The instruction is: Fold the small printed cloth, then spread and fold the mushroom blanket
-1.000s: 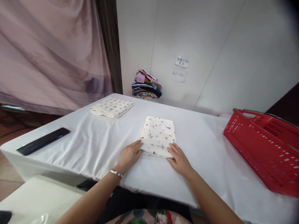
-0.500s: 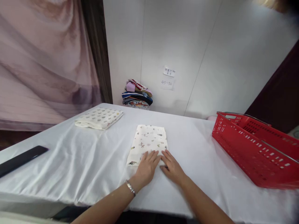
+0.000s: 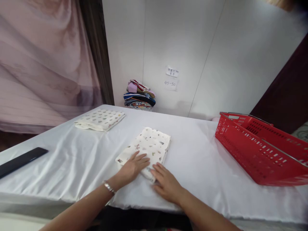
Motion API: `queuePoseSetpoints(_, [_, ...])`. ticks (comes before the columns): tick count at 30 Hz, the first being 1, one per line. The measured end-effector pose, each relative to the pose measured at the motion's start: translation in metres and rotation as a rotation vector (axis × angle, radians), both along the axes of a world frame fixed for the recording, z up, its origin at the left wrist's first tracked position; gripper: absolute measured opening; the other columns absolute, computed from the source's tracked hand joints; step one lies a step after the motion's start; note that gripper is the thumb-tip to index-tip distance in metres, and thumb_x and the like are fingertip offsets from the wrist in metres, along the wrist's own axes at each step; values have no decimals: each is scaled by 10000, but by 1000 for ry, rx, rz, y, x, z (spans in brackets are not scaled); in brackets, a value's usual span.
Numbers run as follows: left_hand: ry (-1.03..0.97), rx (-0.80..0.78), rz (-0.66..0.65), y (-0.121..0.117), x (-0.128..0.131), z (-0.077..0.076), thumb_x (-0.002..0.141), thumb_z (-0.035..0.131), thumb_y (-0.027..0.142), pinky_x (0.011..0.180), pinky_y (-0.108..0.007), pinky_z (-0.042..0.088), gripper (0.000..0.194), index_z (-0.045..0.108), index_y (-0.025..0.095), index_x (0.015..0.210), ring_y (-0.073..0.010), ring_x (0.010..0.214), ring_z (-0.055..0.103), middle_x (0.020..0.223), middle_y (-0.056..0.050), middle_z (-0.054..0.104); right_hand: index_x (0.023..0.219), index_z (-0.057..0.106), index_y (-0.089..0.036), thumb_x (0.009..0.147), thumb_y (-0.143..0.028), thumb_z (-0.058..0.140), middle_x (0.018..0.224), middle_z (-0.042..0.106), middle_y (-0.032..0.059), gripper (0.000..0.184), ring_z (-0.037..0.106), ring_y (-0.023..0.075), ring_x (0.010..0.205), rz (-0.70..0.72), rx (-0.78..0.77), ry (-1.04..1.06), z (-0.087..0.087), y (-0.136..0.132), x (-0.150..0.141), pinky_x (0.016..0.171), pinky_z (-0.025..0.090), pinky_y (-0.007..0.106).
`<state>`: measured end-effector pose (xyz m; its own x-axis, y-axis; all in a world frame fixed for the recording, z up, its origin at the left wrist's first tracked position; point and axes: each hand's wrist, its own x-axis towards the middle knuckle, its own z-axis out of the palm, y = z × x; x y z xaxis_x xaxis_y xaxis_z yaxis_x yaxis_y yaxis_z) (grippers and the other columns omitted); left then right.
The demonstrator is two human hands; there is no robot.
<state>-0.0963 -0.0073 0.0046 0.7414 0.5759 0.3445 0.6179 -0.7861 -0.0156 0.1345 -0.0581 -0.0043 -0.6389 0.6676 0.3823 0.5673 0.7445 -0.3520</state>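
Observation:
A folded white cloth (image 3: pixel 150 141) with small scattered prints lies on the white-covered table, turned at an angle. My left hand (image 3: pixel 135 164) rests flat on its near part, fingers stretched out, a silver bracelet at the wrist. At the cloth's near right corner is my right hand (image 3: pixel 166 182), its fingers extended and touching the edge; the thumb is partly tucked low beside the cloth. A second folded white cloth (image 3: pixel 101 119), with a pattern of grey-green motifs, lies farther back on the left, apart from both hands.
A red shopping basket (image 3: pixel 255 150) stands on the right of the table (image 3: pixel 197 154). A long black object (image 3: pixel 24 160) lies at the left. Behind the table's far edge rises a stack of folded fabrics (image 3: pixel 139 96), near paper notes (image 3: pixel 172 77) on the wall. A pink curtain (image 3: pixel 48 64) hangs left.
The folded cloth under my hands has turned clockwise, its near edge swinging left. My left hand has moved left with it; my right hand has shifted slightly left and nearer to me.

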Motion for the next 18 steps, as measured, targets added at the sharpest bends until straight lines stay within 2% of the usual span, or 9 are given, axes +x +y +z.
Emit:
queuePoseSetpoints(2, [42,25,12,-6,-31,-2,888,367,157,1092,-481,169,410,484,299,1254,-211,1291,333,1292,7,526,1304,443,-178,811,-298,553,1340,461,95,519,372,212,1268,99,-43,64,8,-6,-6,1058,333,376])
queuePoseSetpoints(4, [72,44,73,-13,-51,-4,882,358,140,1087,-490,174,443,465,323,1270,-220,1315,294,1329,19,490,1266,487,-203,833,-312,524,1297,509,70,447,429,187,1222,65,-68,166,14,8,-5,1042,348,359])
queuePoseSetpoints(6, [80,58,141,-21,-58,-8,866,355,122,1076,-492,206,469,461,330,1273,-230,1314,300,1351,21,465,1224,526,-220,844,-310,495,1281,523,58,391,448,187,1201,-116,-86,253,18,40,4,1030,352,366])
queuePoseSetpoints(8, [41,64,222,-29,-58,-13,838,354,100,1062,-472,253,496,466,315,1270,-228,1299,331,1364,5,450,1233,516,-216,847,-288,466,1299,503,59,396,444,191,1201,-388,-139,286,22,81,18,1016,355,356])
queuePoseSetpoints(11, [-138,31,436,-36,-57,-18,763,378,87,1036,-424,324,536,475,246,1266,-232,1286,353,1385,-42,419,1277,472,-196,858,-318,436,1318,483,73,438,459,200,1184,-655,-368,82,26,138,39,986,353,326])
queuePoseSetpoints(13, [-315,-48,651,-35,-60,-15,736,399,133,1000,-396,376,543,463,211,1270,-244,1258,391,1379,-67,420,1239,513,-177,851,-358,449,1245,548,89,433,508,216,1125,-673,-466,-5,28,162,47,930,381,312])
queuePoseSetpoints(16, [-511,-314,976,-24,-70,-2,792,396,318,897,-380,449,498,453,188,1269,-264,1113,530,1233,-96,553,1094,620,-171,785,-392,547,1142,614,88,386,547,230,1059,-626,-544,-76,29,183,48,848,406,275])
queuePoseSetpoints(18, [-531,-486,1088,-10,-75,9,800,394,475,852,-392,458,561,452,171,1268,-285,1028,577,1120,-111,614,985,664,-164,732,-401,604,1063,647,86,352,578,230,985,-603,-601,-116,31,191,46,778,419,258])
